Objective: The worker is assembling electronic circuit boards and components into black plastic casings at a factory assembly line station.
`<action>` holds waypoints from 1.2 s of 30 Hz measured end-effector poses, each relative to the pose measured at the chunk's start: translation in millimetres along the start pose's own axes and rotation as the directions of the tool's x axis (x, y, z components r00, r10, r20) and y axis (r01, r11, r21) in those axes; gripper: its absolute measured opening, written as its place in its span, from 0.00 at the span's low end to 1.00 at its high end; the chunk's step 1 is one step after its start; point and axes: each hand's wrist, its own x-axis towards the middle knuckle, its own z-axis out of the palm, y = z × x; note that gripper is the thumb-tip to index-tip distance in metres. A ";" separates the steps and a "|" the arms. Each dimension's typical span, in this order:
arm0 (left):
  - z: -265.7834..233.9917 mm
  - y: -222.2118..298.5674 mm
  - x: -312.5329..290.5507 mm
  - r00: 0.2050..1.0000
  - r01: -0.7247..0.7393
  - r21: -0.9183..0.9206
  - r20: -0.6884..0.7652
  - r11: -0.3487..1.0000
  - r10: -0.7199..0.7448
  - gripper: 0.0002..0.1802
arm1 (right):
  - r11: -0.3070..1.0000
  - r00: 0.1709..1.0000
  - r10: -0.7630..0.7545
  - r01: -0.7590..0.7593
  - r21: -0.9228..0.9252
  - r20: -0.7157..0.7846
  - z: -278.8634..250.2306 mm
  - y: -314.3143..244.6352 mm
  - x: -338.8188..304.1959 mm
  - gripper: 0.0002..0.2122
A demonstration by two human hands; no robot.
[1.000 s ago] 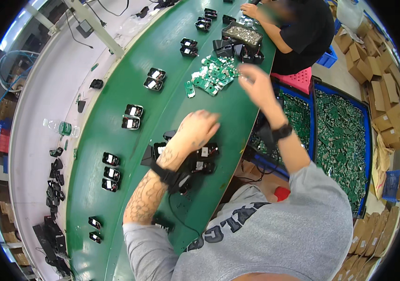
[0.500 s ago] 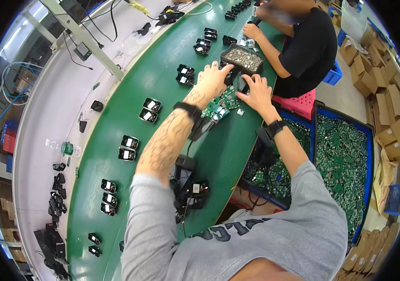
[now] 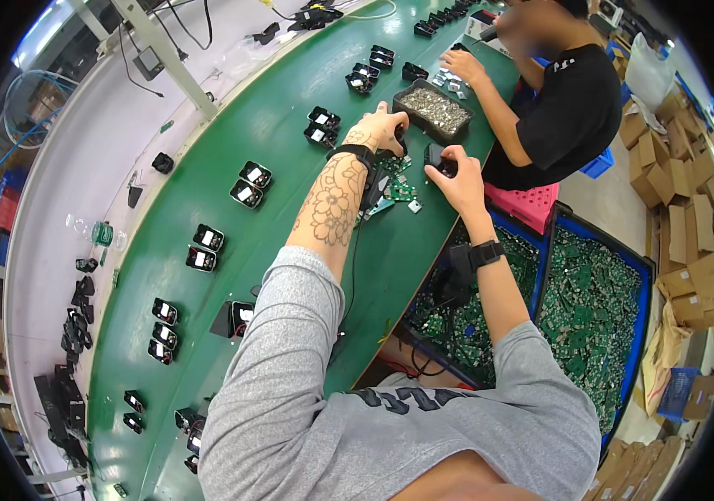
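Black housing (image 3: 439, 159) gripped in right hand (image 3: 457, 185); left hand (image 3: 378, 131) beside.

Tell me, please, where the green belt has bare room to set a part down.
Bare green belt lies between the paired black housings and the far edge. Crowded: around the left hand, right hand, loose circuit boards and parts tray.

Green belt (image 3: 231, 125) with black housings (image 3: 250, 184)

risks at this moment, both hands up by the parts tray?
1. Left hand holds a small black part right beside the tray of small metal parts; a bump could spill it.
2. Right hand holds a black housing over loose green circuit boards; the forearms could sweep them off the green belt.
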 end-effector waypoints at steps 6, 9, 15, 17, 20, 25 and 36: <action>-12.1 -6.8 -39.6 0.998 -0.003 -0.037 0.063 0.999 0.005 0.32 | 0.955 0.978 0.181 -0.149 -0.255 0.106 4.3 -22.9 9.1 0.27; -8.3 -7.8 -52.4 1.000 0.007 -0.002 0.029 1.000 -0.007 0.29 | 0.871 0.986 0.149 -0.096 -0.482 0.072 19.0 -35.8 12.2 0.35; -1.6 10.5 -76.9 1.000 0.016 -0.020 0.004 1.000 -0.016 0.29 | 0.826 0.940 0.275 -0.123 -0.551 0.203 21.6 -33.7 25.7 0.31; -7.6 0.6 -95.3 0.998 -0.029 -0.018 -0.055 0.999 0.028 0.28 | 0.865 0.936 0.268 -0.129 -0.486 0.230 24.0 -36.7 32.9 0.34; -22.6 -13.9 -116.0 0.993 0.011 -0.101 -0.114 0.995 -0.022 0.26 | 0.883 0.950 0.212 -0.087 -0.461 0.229 31.2 -40.2 37.2 0.37; -8.1 -38.7 -131.5 0.958 -0.100 0.045 -0.267 0.994 0.108 0.27 | 0.843 0.959 0.230 -0.110 -0.526 0.167 59.0 -69.3 53.2 0.40; 20.1 -10.6 -130.1 0.988 -0.013 0.164 -0.149 0.986 0.038 0.26 | 0.900 0.936 0.293 -0.199 -0.388 0.198 67.2 -50.0 68.6 0.35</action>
